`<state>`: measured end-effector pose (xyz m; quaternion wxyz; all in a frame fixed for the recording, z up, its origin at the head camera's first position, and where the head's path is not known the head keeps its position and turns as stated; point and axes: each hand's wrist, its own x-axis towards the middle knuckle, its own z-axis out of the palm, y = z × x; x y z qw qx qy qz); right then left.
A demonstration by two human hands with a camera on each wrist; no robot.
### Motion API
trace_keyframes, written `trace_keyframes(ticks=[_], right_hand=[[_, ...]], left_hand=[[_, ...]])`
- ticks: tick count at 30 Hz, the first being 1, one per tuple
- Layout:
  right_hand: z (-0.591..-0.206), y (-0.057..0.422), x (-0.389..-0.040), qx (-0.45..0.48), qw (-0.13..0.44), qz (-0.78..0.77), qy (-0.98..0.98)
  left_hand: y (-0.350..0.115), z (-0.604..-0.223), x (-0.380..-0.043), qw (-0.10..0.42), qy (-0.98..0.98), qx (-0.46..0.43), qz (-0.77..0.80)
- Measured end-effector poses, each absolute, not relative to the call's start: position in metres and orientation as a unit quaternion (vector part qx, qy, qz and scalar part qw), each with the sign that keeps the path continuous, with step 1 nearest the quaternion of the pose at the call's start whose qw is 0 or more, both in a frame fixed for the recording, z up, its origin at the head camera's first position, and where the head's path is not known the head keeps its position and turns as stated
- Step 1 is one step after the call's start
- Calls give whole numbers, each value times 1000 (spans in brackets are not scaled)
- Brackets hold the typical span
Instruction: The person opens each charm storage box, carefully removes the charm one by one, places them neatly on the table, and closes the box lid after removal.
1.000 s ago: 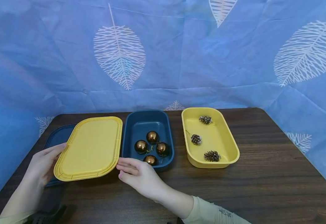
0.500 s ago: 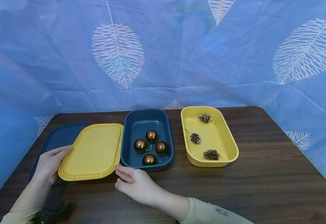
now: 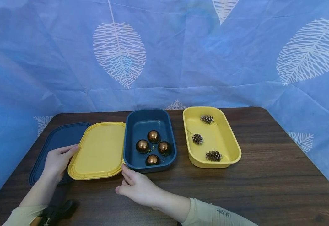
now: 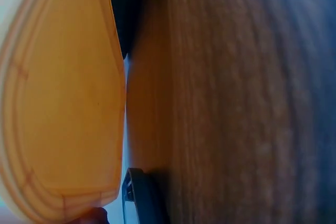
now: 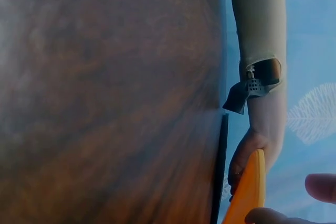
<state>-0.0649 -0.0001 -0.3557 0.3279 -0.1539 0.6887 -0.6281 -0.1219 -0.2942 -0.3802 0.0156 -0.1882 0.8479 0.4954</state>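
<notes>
My left hand (image 3: 57,161) grips the left edge of a yellow lid (image 3: 99,150), thumb on top and the other fingers hidden under it. In the left wrist view the lid's underside (image 4: 68,93) stands apart from the brown table. My right hand (image 3: 142,188) touches the lid's near right corner with extended fingertips, its thumb apart. A dark blue lid (image 3: 51,150) lies flat on the table, partly behind my left hand and the yellow lid. Right beside the yellow lid's right edge stands a dark blue box (image 3: 148,122) holding several shiny brown ornament balls (image 3: 153,136).
Further right is a yellow box (image 3: 226,149) with three frosted pine cones (image 3: 213,156) in it. The dark wooden table (image 3: 266,175) reaches back to a blue cloth (image 3: 181,62) with white leaf prints. A black strap (image 3: 55,215) hangs at my left wrist.
The yellow lid has come down and shifted to the right with my left hand, uncovering more of the blue lid. My right hand stays at the lid's near right corner.
</notes>
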Motion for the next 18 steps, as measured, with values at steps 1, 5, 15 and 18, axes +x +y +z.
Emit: trace_keyframes(ticks=[1, 5, 15, 18], right_hand=[[-356, 0, -65, -151, 330, -630, 687], [-356, 2, -68, -141, 337, -633, 683], [-357, 6, -71, -121, 334, -640, 681], [-357, 6, -70, -121, 334, -638, 683]], left_hand=[[-294, -380, -122, 20, 849, -185, 494], [-298, -379, -123, 56, 852, -153, 498], [-301, -376, -123, 97, 867, -92, 480], [-299, -376, -124, 97, 870, -96, 473]])
